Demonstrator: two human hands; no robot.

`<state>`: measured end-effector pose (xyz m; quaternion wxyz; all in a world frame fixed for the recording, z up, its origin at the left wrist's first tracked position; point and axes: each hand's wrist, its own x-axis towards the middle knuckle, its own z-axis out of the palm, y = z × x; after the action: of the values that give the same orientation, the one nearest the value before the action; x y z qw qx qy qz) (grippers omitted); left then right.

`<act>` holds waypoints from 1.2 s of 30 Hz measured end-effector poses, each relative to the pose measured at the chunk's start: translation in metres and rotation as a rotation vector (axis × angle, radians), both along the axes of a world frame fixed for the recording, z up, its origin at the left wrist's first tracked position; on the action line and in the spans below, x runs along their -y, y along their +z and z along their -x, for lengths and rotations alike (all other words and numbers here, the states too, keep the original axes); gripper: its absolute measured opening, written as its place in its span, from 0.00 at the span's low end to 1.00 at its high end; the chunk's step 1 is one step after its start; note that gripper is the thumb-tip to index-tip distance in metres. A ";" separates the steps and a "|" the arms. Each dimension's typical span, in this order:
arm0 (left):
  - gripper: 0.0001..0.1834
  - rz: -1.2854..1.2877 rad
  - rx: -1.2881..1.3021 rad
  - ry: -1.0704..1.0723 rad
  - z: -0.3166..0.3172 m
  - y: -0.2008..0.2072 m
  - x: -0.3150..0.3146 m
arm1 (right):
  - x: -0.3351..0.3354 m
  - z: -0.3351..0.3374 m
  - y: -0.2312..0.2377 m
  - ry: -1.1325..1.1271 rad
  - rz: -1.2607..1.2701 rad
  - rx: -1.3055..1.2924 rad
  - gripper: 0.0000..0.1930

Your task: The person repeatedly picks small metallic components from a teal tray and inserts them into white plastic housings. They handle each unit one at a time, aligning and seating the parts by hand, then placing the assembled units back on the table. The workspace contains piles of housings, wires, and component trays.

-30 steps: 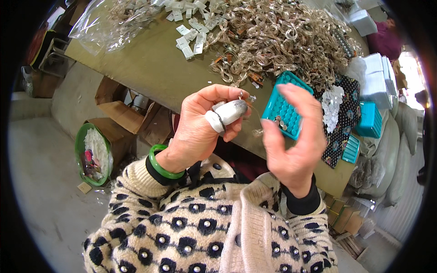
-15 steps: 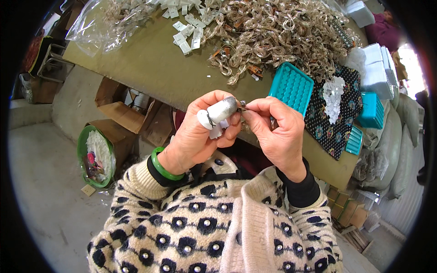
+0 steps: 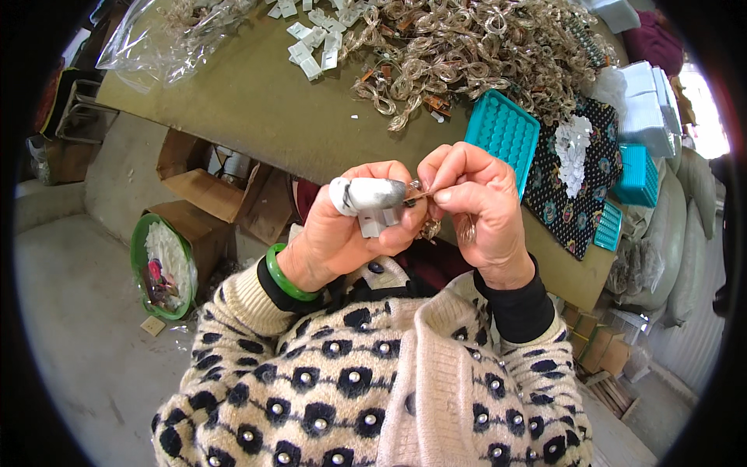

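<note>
In front of my chest, my left hand (image 3: 331, 229) is closed on a small white plastic casing (image 3: 377, 222). Its thumb wears a white wrap (image 3: 373, 194), grey at the tip and tied with dark thread. My right hand (image 3: 486, 210) pinches the thin end of a wire (image 3: 422, 194) against the casing, by the wrapped thumb's tip. A loop of clear cord (image 3: 467, 231) hangs below the right fingers. Fingers cover where wire and casing meet.
Clear coiled cords (image 3: 475, 58) are heaped on the olive table (image 3: 257, 117), beside loose white casings (image 3: 307, 48). At right lie a teal tray (image 3: 506, 136) and a patterned cloth (image 3: 554, 218) bearing white pieces (image 3: 573, 156). A green basin (image 3: 138, 261) and cardboard box (image 3: 210, 191) stand lower left.
My right hand has shifted slightly up and right, its fingers now bunched around the wire. The left hand has turned a little, bringing the wrapped thumb flatter and more of the white casing into sight.
</note>
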<state>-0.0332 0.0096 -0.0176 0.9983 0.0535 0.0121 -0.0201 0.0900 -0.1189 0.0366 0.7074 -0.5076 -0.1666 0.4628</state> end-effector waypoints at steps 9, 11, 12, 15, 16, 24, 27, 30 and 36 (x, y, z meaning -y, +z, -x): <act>0.14 -0.074 -0.034 0.020 0.008 0.013 -0.021 | -0.015 0.010 0.008 0.084 -0.037 1.151 0.08; 0.11 -0.295 -0.148 0.103 0.016 0.024 -0.036 | -0.018 0.010 0.007 0.123 0.042 0.893 0.07; 0.10 -0.517 -0.183 0.189 0.021 0.030 -0.048 | -0.020 0.010 0.005 0.144 0.093 0.760 0.07; 0.08 -0.956 -0.450 0.578 0.026 0.040 -0.073 | -0.034 0.011 -0.006 0.197 0.157 0.148 0.04; 0.07 -1.142 -0.507 0.704 0.022 0.039 -0.082 | -0.041 0.009 -0.009 0.226 0.124 -0.066 0.04; 0.09 -2.318 -0.670 0.935 -0.038 0.006 -0.130 | -0.072 -0.009 -0.026 -0.230 -0.023 0.107 0.06; 0.14 -2.422 -0.785 0.761 -0.046 -0.001 -0.123 | -0.057 -0.002 -0.026 -0.121 0.061 0.058 0.05; 0.13 -2.384 -0.771 0.734 -0.043 -0.004 -0.120 | -0.048 0.001 -0.028 -0.081 0.097 0.024 0.05; 0.10 -2.004 -0.647 0.932 -0.025 0.005 -0.121 | -0.046 0.003 -0.026 -0.103 0.065 0.073 0.06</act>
<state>-0.0080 0.1304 -0.0122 0.3681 0.8056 0.2969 0.3568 0.0868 -0.0733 0.0110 0.7067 -0.5550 -0.1509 0.4120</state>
